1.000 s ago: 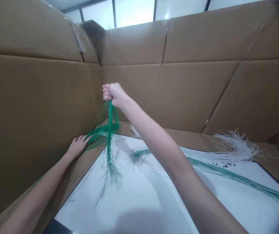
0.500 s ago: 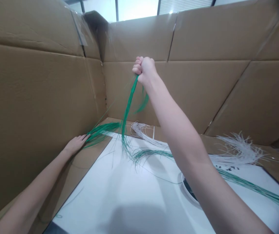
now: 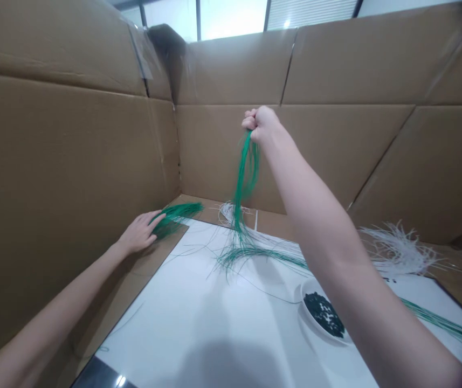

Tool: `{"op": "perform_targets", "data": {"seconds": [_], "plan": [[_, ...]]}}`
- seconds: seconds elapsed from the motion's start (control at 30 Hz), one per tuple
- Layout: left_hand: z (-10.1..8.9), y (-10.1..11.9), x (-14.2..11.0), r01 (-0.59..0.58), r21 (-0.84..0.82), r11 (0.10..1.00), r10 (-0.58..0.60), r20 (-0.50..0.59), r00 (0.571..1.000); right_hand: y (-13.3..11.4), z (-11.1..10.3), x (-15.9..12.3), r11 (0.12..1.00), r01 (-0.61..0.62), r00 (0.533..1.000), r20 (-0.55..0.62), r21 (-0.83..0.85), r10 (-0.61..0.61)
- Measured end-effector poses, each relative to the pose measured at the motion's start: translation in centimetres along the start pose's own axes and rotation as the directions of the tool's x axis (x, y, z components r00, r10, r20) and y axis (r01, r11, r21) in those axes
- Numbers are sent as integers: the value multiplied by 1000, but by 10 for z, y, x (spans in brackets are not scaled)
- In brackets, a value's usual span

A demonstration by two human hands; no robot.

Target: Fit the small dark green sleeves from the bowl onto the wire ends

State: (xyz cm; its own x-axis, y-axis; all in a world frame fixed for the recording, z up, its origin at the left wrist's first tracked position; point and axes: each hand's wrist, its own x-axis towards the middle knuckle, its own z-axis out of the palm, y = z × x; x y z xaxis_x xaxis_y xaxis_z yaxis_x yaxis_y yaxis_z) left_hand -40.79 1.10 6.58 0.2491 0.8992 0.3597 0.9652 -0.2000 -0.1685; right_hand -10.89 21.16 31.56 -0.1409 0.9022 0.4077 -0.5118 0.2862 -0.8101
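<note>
My right hand (image 3: pixel 261 124) is raised in a fist, shut on a bunch of thin green strands (image 3: pixel 242 183) that hang down to the white table top (image 3: pixel 198 318). My left hand (image 3: pixel 139 233) lies with fingers stretched flat on another bundle of green strands (image 3: pixel 178 213) near the left cardboard wall. A third spread of green strands (image 3: pixel 263 254) lies on the table below my right hand.
Tall cardboard walls (image 3: pixel 61 161) enclose the table on the left, back and right. White strands (image 3: pixel 396 248) lie at the back right. A small white bowl (image 3: pixel 315 288) of dark green bits sits under my right forearm. Long green strands (image 3: pixel 445 323) run off to the right.
My right hand has carried its green bunch from the left corner up and to the right, away from the bundle under my left hand. The white bowl has come into view.
</note>
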Motion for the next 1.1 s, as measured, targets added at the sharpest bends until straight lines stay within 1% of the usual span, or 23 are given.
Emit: {"op": "perform_targets", "data": {"seconds": [0.03,0.07,0.1,0.13,0.17,0.2,0.23,0.27,0.3,0.37,0.43,0.5,0.57,0.63,0.7,0.77,0.8,0.83,0.9,0.93,1.0,1.03,1.1], "plan": [[-10,13,11,-23,-80,997,19,-45,999,1,5,-6,999,-2,1000,-4,42,2],[-21,27,24,-17,-178,984,-3,-112,994,2,10,-11,996,-12,1000,-2,83,12],[-33,42,38,10,-301,953,-69,-186,980,1,15,-17,993,-28,1000,12,114,27],[-45,59,53,25,-452,892,-154,-250,956,0,21,-22,990,-54,998,35,132,50],[-58,75,69,12,-614,789,-234,-282,931,-1,26,-26,986,-85,995,62,143,77],[-71,92,84,-22,-752,659,-300,-290,909,-2,33,-31,981,-120,990,89,151,107],[-85,109,99,-69,-842,536,-319,-278,906,-3,39,-35,976,-151,984,114,157,134],[-98,125,113,-101,-895,434,-314,-255,915,-4,45,-39,971,-174,979,134,163,153],[-111,140,124,-111,-925,362,-301,-229,925,-5,51,-42,968,-185,976,148,169,161],[-135,164,139,-109,-958,265,-291,-188,938,-6,61,-46,966,-186,974,161,178,158],[-153,176,144,-74,-987,140,-318,-116,941,-8,66,-46,968,-179,975,163,175,151],[-167,174,139,-47,-997,66,-322,-66,944,-12,65,-41,972,-169,977,157,162,144],[-178,161,125,-25,-999,46,-268,-37,963,-18,57,-34,978,-152,980,148,142,131],[-186,140,107,86,-995,57,-175,75,982,-24,45,-27,985,-126,984,139,121,109],[-192,117,85,217,-972,89,-131,205,970,-29,32,-24,988,-118,985,137,102,103],[-197,96,63,284,-950,131,-139,266,954,-33,21,-27,983,-170,976,150,70,158],[-198,86,52,310,-939,148,-151,288,946,-33,17,-30,975,-218,964,165,48,207],[-200,78,42,338,-927,161,-167,312,935,-32,16,-34,962,-273,947,184,26,264],[-201,64,24,395,-904,166,-151,373,916,-27,16,-43,928,-371,906,217,-5,363],[-201,60,17,415,-898,147,-137,397,907,-23,18,-46,917,-400,893,224,-3,391],[-200,56,5,429,-902,48,-133,420,898,-15,21,-50,917,-396,903,201,50,379],[-199,58,1,418,-908,-31,-145,418,897,-10,22,-50,922,-376,918,172,95,357],[-199,64,-3,359,-906,-223,-190,402,896,-1,21,-49,924,-331,943,87,191,320]]}}
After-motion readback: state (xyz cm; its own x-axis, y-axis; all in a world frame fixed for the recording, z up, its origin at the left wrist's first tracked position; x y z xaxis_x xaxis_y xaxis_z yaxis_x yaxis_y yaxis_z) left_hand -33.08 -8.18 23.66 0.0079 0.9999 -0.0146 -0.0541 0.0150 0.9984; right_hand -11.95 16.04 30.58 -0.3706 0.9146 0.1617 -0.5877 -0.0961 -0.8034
